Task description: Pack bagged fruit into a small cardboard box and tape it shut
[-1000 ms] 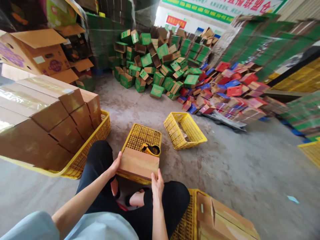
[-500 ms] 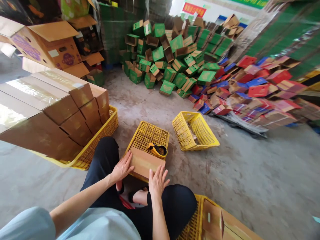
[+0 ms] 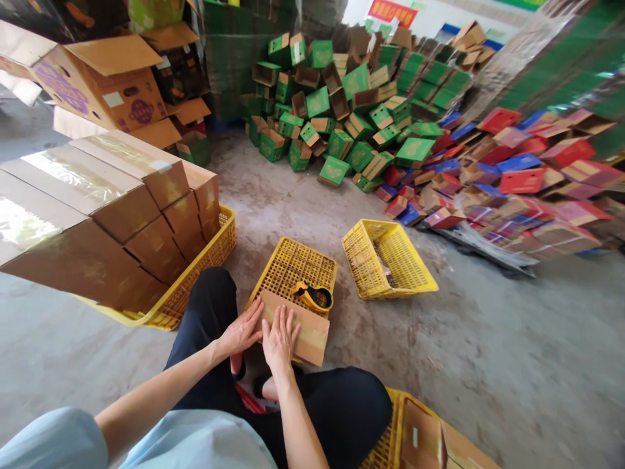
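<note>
A brown cardboard box (image 3: 311, 331) with a strip of tape along its top lies on an upturned yellow crate (image 3: 293, 262) between my knees. My left hand (image 3: 243, 330) rests on the box's left end, fingers stretched out. Flat on its top, toward the left, lies my right hand (image 3: 279, 335) with the fingers spread. The two hands are close together, and neither grips the box. Just behind the box, a yellow and black tape dispenser (image 3: 312, 296) sits on the crate.
Left of me, a yellow crate (image 3: 168, 308) holds stacked taped cartons (image 3: 117, 202). A tilted yellow basket (image 3: 390, 260) stands ahead to the right. Another crate (image 3: 394, 417) with flat cardboard is by my right knee. Piles of green boxes (image 3: 336, 117) and red and blue boxes (image 3: 522, 179) lie beyond.
Both hands have gone from holding the box's ends to lying flat on it. My right hand has slid left across the top. The view has turned slightly left.
</note>
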`<state>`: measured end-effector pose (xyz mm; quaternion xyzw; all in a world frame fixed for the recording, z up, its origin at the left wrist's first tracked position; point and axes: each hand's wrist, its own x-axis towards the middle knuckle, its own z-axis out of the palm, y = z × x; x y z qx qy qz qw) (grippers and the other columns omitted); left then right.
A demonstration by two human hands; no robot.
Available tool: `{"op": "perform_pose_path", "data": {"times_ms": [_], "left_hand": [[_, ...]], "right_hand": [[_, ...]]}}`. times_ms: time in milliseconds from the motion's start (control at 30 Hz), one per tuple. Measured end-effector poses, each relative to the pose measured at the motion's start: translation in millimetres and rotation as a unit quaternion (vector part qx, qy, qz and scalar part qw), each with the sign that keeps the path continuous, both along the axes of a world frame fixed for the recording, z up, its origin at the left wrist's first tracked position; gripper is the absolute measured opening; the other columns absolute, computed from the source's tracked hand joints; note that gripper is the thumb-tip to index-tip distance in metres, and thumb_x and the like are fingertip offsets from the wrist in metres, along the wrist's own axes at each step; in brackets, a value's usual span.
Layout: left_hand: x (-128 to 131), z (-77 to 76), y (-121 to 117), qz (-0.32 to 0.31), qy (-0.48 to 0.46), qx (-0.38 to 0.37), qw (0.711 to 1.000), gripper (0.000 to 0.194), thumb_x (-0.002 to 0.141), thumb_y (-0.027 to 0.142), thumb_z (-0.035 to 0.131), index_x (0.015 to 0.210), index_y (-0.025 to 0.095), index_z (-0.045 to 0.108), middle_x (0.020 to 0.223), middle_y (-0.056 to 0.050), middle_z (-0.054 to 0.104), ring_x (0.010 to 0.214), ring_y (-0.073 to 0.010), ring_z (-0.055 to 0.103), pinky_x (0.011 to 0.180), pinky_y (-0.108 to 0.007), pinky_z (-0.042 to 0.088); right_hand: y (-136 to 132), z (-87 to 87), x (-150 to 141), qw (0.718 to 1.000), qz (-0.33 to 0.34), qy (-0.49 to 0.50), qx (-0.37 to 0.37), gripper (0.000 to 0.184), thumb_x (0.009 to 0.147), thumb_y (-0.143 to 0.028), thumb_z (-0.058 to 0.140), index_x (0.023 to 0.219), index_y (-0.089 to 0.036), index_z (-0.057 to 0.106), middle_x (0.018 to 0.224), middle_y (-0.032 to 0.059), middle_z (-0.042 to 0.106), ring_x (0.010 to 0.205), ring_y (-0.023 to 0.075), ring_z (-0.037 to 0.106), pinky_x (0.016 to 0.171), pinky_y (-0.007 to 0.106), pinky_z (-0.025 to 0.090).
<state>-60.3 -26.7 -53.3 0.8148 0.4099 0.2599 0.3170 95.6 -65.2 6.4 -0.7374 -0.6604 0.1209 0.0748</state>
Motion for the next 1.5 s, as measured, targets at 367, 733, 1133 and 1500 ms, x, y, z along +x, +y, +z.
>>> {"op": "perform_pose_path", "data": {"times_ms": [367, 733, 1133, 1500], "left_hand": [[0.3, -7.8, -5.3, 0.010, 0.085, 0.070, 0.994, 0.073, 0.107, 0.051, 0.037, 0.167, 0.018, 0.013, 0.169, -0.018, 0.023, 0.156, -0.0333, 0.027, 0.118, -0.052, 0.043], [8.2, 5.1, -11.1, 0.061, 0.215, 0.176, 0.959, 0.076, 0.106, 0.058, 0.035, 0.166, 0.013, 0.020, 0.168, -0.017, 0.029, 0.156, -0.0322, 0.029, 0.116, -0.049, 0.042], [60.9, 3.5, -15.5, 0.024, 0.209, 0.198, 0.957, 0.086, 0.100, 0.066, 0.044, 0.163, 0.008, 0.028, 0.168, -0.020, 0.027, 0.157, -0.0366, 0.022, 0.124, -0.052, 0.027], [118.4, -4.8, -13.0, -0.134, 0.160, 0.207, 0.956, 0.088, 0.098, 0.071, 0.046, 0.166, 0.028, 0.013, 0.170, -0.009, 0.026, 0.155, -0.0305, 0.030, 0.125, -0.051, 0.025]], "right_hand": [[7.8, 8.4, -5.0, 0.996, 0.062, 0.040, -0.052, 0.059, 0.109, -0.052, 0.023, 0.163, -0.027, 0.026, 0.168, 0.0067, 0.029, 0.159, 0.0275, 0.016, 0.125, 0.063, 0.015], [-51.8, 2.5, 94.3, 0.987, -0.122, -0.075, -0.078, 0.058, 0.108, -0.053, 0.029, 0.162, -0.030, 0.031, 0.172, 0.0077, 0.018, 0.159, 0.0340, 0.017, 0.123, 0.064, 0.019], [-55.5, -21.0, 123.1, 0.976, -0.198, 0.093, 0.016, 0.072, 0.106, -0.059, 0.016, 0.157, -0.018, 0.045, 0.165, 0.0186, 0.035, 0.133, 0.0307, 0.061, 0.102, 0.037, 0.054], [-63.7, -52.1, 132.2, 0.972, -0.195, 0.048, 0.126, 0.074, 0.105, -0.059, 0.011, 0.154, -0.019, 0.050, 0.156, 0.0167, 0.050, 0.116, 0.0286, 0.072, 0.088, 0.034, 0.062]]}}
